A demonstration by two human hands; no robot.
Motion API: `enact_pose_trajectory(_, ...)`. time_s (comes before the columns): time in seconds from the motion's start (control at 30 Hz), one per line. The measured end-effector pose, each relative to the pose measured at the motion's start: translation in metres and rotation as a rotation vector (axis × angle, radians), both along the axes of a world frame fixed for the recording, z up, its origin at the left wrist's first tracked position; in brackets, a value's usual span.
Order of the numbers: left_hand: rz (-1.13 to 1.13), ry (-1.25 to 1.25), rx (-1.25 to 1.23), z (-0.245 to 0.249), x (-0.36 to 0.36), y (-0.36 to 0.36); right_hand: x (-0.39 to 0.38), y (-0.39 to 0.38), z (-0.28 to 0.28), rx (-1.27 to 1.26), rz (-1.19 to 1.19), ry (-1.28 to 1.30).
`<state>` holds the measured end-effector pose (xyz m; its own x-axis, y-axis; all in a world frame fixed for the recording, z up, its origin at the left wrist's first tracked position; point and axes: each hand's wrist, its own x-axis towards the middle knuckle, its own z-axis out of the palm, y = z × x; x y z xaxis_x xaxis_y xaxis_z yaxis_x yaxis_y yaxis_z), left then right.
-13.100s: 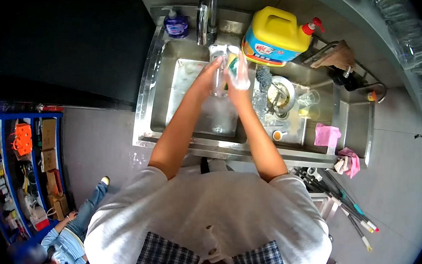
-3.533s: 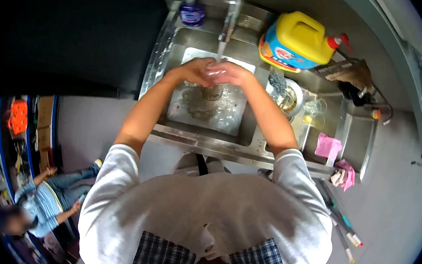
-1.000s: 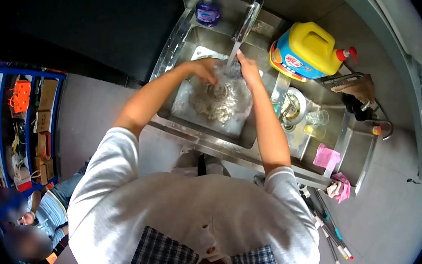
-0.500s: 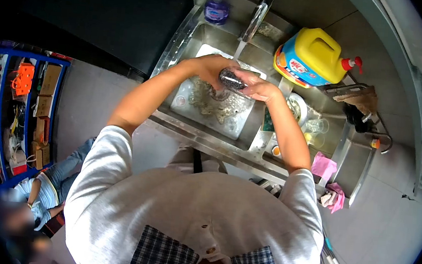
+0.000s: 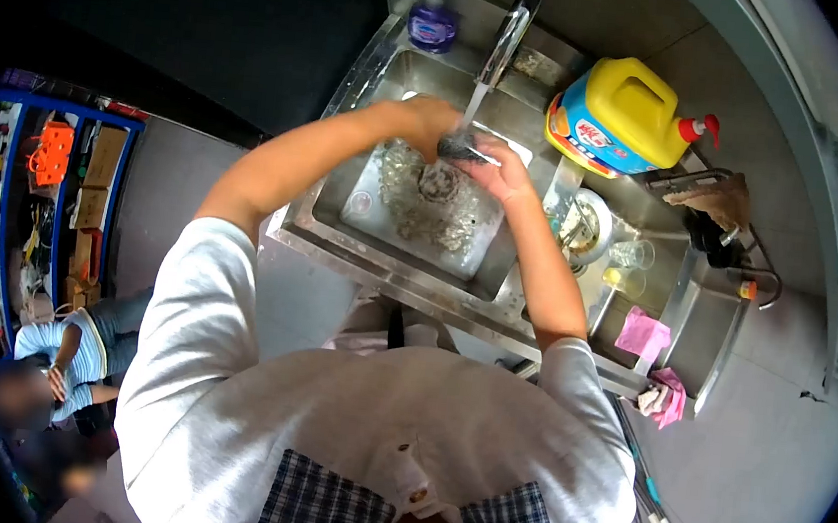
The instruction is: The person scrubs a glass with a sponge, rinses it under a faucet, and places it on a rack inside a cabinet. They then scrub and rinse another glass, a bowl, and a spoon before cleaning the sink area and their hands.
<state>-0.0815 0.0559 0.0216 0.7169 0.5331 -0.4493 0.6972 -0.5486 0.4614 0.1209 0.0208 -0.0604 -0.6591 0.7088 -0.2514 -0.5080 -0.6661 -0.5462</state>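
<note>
Under the stream from the faucet, a dark, shiny rounded object is held over the sink. My right hand is closed on its right side, with wet fingers around it. At its left is my left hand, bent toward the object; its fingertips are hidden behind the hand and the object. Below both hands, water splashes in a white tray that lies in the basin.
A purple soap bottle stands behind the basin. To the right are a yellow jug with a red pump, a bowl, glasses and pink cloths. A seated person is at lower left by blue shelves.
My right hand has turned and drawn in slightly, and the dark object shows less. My left forearm sits a little higher and further left. The person at lower left has shifted posture.
</note>
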Motion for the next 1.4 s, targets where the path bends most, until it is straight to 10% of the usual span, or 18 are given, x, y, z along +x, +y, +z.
enact_pose_trajectory(0.07,-0.064,0.006,0.819,-0.022,0.005,-0.016,-0.003,0.001,0.008,-0.269,-0.168,0.194)
enact_pose_trajectory(0.2,0.122,-0.017,0.786,-0.009,0.007,-0.048,0.013,0.006,-0.019,-0.207,-0.040,0.186)
enact_pose_trajectory(0.33,-0.036,-0.052,-0.572,-0.001,-0.009,0.028,-0.002,-0.003,0.003,0.077,-0.001,0.114)
enact_pose_trajectory(0.5,-0.038,0.037,0.611,0.003,0.012,-0.010,-0.001,0.002,-0.009,-0.316,-0.283,0.045)
enact_pose_trajectory(0.77,0.290,-0.321,0.579,-0.023,-0.017,-0.026,0.025,-0.004,0.064,0.005,-0.320,-0.578)
enact_pose_trajectory(1.03,0.606,-0.834,0.259,-0.075,-0.012,-0.046,0.119,-0.029,-0.008,0.867,-0.759,-2.078)
enact_pose_trajectory(1.13,0.751,-1.116,-0.031,-0.088,0.011,-0.056,0.105,-0.039,-0.029,1.047,-0.356,-2.106)
enact_pose_trajectory(1.27,0.875,-1.306,-0.345,-0.094,0.026,-0.070,0.087,-0.036,0.010,1.064,-0.609,-2.052)
enact_pose_trajectory(1.3,0.802,-1.152,-0.080,-0.111,0.025,-0.067,0.077,-0.032,0.007,1.057,-0.607,-1.728)
enact_pose_trajectory(1.4,0.938,-1.461,-0.491,-0.115,0.034,-0.068,0.003,-0.029,-0.005,0.602,-0.479,-0.799)
